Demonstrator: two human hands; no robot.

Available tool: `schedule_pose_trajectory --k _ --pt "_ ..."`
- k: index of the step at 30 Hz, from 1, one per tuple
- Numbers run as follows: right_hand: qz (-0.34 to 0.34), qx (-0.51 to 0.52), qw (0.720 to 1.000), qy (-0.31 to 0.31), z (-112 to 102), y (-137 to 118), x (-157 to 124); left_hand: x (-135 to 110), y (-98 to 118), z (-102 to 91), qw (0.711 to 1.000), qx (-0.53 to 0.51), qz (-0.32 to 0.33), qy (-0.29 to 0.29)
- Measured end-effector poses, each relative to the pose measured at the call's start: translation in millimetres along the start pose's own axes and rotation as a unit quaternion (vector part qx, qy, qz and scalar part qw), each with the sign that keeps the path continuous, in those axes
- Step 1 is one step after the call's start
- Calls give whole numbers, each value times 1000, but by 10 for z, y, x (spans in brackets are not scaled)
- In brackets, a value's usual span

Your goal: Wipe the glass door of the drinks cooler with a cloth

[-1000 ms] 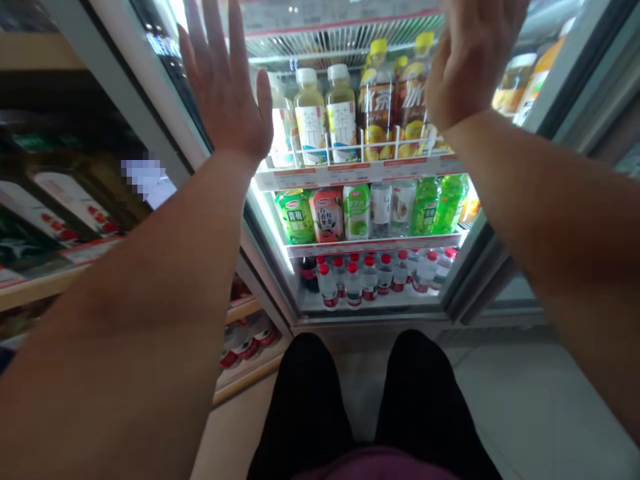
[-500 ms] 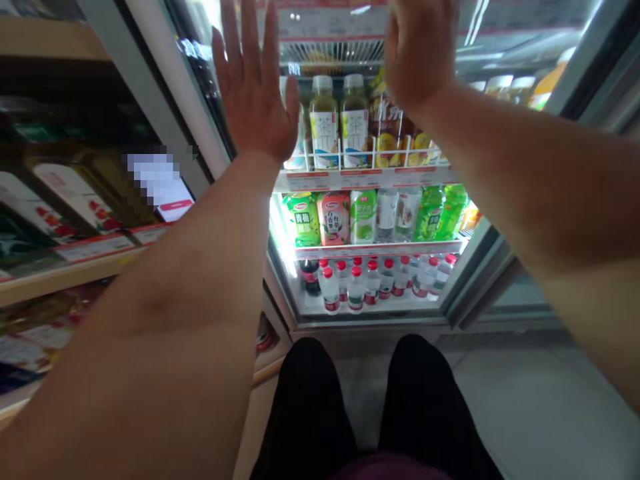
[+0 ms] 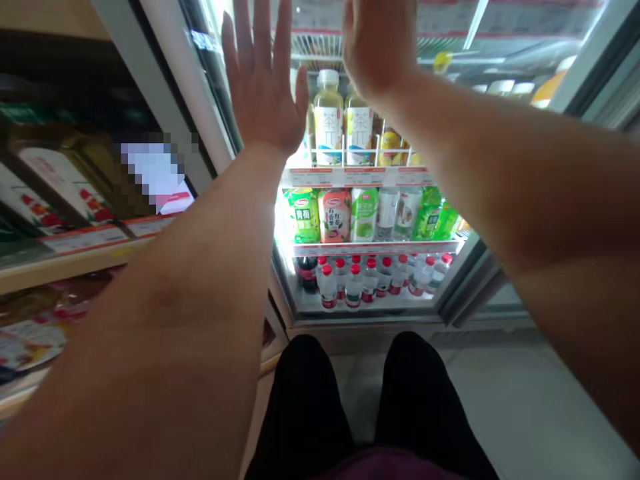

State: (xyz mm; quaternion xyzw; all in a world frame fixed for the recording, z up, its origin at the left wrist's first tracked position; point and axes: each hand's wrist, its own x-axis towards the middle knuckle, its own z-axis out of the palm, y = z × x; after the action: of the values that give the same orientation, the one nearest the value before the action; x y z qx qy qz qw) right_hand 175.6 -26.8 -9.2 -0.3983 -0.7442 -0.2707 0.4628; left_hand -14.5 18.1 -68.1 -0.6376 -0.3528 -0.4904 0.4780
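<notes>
My left hand [image 3: 267, 87] is raised before the upper left of a lit drinks cooler. Its fingers point up and apart, holding nothing; I cannot tell whether the palm touches anything. Level with it, my right hand [image 3: 381, 50] is in front of the upper shelf, its fingers mostly cut off by the top edge, so their pose is hidden. Between and below the hands stand two pale tea bottles, the left one [image 3: 329, 120] in full sight and the right one [image 3: 360, 130] partly behind my right hand. A bottle with a yellow fruit label [image 3: 391, 145] is beside them, partly covered by my right forearm.
On the middle shelf [image 3: 370, 249] are green bottles [image 3: 304, 217], a pink bottle [image 3: 335, 217] and clear ones. Red-capped water bottles [image 3: 353, 287] fill the bottom. At left, a wooden shelf [image 3: 65, 260] carries large oil-coloured bottles. My knees [image 3: 305, 373] are before the cooler's lower frame [image 3: 370, 327].
My right hand has moved left, closer to my left hand, and now covers part of the right tea bottle. My left hand has shifted slightly right, its fingers still spread.
</notes>
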Motion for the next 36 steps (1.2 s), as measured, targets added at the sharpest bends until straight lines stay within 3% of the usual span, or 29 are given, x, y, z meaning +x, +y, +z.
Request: schedule_pose_trajectory --k 3,6,9,13,16,18,20,24,26,29,33,36 --pt "-73 -94 993 -21 91 -145 -104 -11 62 -64 1000 12 -5 -11" --pt "-150 -89 982 -65 20 -176 -129 -17 76 -87 1000 22 -1 -12" --pt "-133 -116 980 -96 -82 -106 -68 -12 42 -55 1000 27 -2 -12" --pt "-76 -122 989 -43 -57 -65 -82 2 -42 28 999 29 15 -9" --pt "-128 -105 985 -57 -42 -57 -125 -8 -45 15 1000 -2 15 -5" --pt "-180 -89 976 -88 -101 3 -118 -22 -14 -29 1000 -7 17 3" --pt "-190 -89 973 -98 -195 117 -99 -34 15 -73 1000 3 25 5" --pt "-52 -116 991 -33 -280 394 -169 -40 28 -97 999 14 29 -1" --pt "-33 -122 992 9 -231 493 -268 -38 12 -79 1000 19 24 -5" --pt "-87 -136 987 28 -168 583 -400 -36 -19 -45 999 31 40 14" --pt "-181 -118 976 -24 -309 700 -412 -42 -3 -72 999 -1 41 16" --pt "-153 -106 982 -6 -415 844 -394 -51 57 -142 1000 -11 27 -6"
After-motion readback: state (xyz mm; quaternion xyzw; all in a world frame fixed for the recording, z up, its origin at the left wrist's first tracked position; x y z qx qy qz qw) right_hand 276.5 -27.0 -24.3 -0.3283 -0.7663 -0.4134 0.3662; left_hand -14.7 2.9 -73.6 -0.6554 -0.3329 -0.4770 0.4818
